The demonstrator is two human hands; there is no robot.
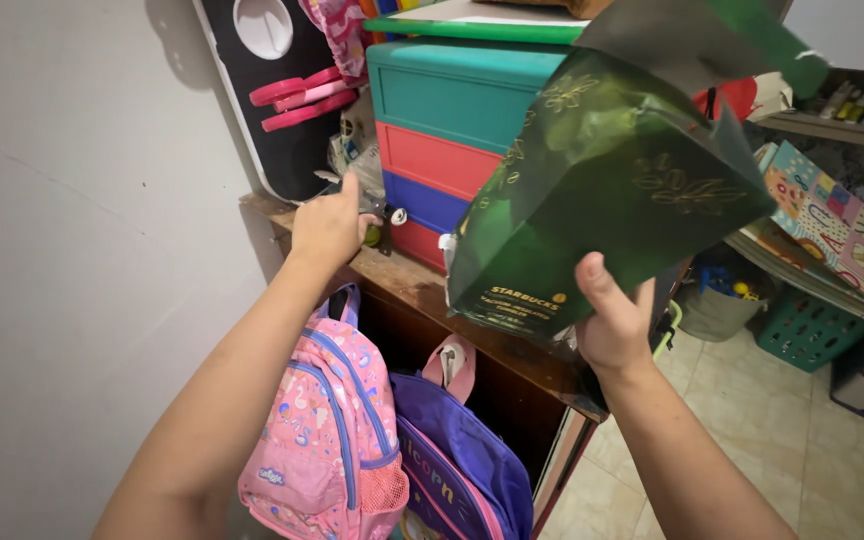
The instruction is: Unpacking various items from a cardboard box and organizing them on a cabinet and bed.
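Our right hand (612,325) pinches the dark green foil bag (602,190) by its bottom corner, long axis tilted up-right. Our left hand (330,228), curled, touches clutter on the worn wooden shelf (422,290) beside the grey wall (82,250).

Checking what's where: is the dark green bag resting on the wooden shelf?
No: the right hand holds the dark green bag up by its bottom corner, lifted above the wooden shelf.

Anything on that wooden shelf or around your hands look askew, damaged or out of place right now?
Nothing spilled or broken. The dark green bag in the right hand is tilted, its top flap open. The left hand reaches into loose clutter wedged between the black board and the stacked drawers, which looks untidy.
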